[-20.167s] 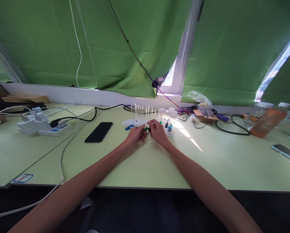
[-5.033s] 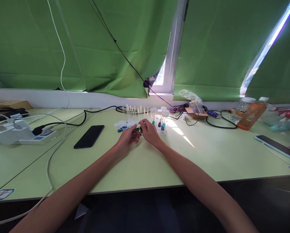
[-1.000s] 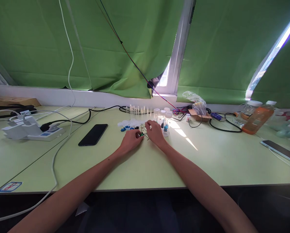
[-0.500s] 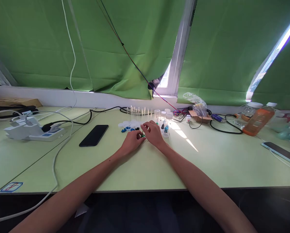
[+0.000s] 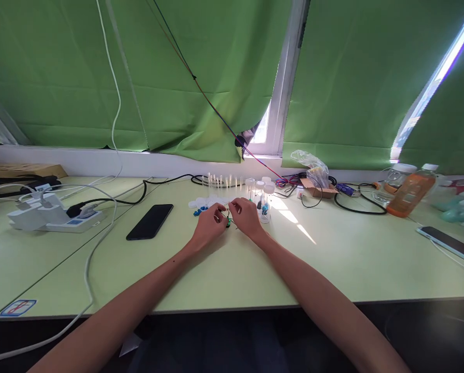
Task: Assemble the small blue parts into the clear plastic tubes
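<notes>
My left hand [image 5: 209, 226] and my right hand [image 5: 246, 216] meet at the middle of the table, fingers curled in a pinch. At the right fingertips is a thin, dark upright piece, too small to name. A small green piece [image 5: 228, 223] shows below the fingertips, between the hands. What the left fingers pinch, if anything, is hidden. Just beyond the left hand are small blue pieces [image 5: 200, 211] and white round caps [image 5: 193, 204]. Clear tubes [image 5: 216, 184] stand behind them. Close to my right hand are capped clear vials [image 5: 265, 207] with small dark and blue pieces inside.
A black phone [image 5: 149, 221] lies left of my hands. Farther left are a white power strip [image 5: 61, 220] and a white cable [image 5: 87, 259]. On the right are an orange bottle [image 5: 412, 192], a clear jar [image 5: 392, 184], a small cardboard box [image 5: 319, 190] and another phone [image 5: 449, 243].
The left fingers have drawn slightly up and away from the green piece, which now shows more below the hands. The right hand stays in nearly the same place. The view has shifted slightly.
</notes>
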Demonstrator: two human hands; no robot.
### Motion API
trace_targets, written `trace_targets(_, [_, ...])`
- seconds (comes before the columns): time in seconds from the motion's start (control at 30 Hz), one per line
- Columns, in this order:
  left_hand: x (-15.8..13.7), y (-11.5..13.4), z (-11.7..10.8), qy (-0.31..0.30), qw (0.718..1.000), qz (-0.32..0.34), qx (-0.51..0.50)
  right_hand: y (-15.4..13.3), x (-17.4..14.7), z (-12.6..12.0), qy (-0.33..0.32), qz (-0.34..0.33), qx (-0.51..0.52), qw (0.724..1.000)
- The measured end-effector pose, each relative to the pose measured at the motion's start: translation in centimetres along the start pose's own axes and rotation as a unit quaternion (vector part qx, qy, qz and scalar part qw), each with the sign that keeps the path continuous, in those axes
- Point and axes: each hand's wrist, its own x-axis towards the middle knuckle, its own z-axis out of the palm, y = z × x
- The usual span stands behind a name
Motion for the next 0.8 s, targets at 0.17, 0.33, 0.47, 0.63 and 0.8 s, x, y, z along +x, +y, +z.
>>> trace_targets(0.17, [0.7, -0.2, -0.5, 0.079, 0.997, -0.02, 0.004, -0.4, -0.1, 0.0, 0.01, -0.006, 0.002, 1.0])
trace_targets(0.33, [2.8, -1.4, -1.8, 0.157, 0.985, -0.074, 0.002, -0.4, -0.4, 0.3, 0.011, -0.015, 0.02, 1.0])
trace_targets(0.47, [5.3, -2.7, -3.2, 0.203, 0.974, -0.096, -0.01, -0.2, -0.5, 0.5, 0.007, -0.02, 0.031, 0.999])
trace_targets(0.63, [8.5, -3.8, -3.9, 0.186, 0.971, -0.147, 0.015, -0.5, -0.7, 0.4, -0.004, -0.011, 0.045, 0.999])
trace_targets(0.8, [10.8, -4.8, -3.3, 0.138, 0.981, -0.138, -0.003, -0.7, -0.8, 0.2, -0.014, 0.008, 0.079, 0.997])
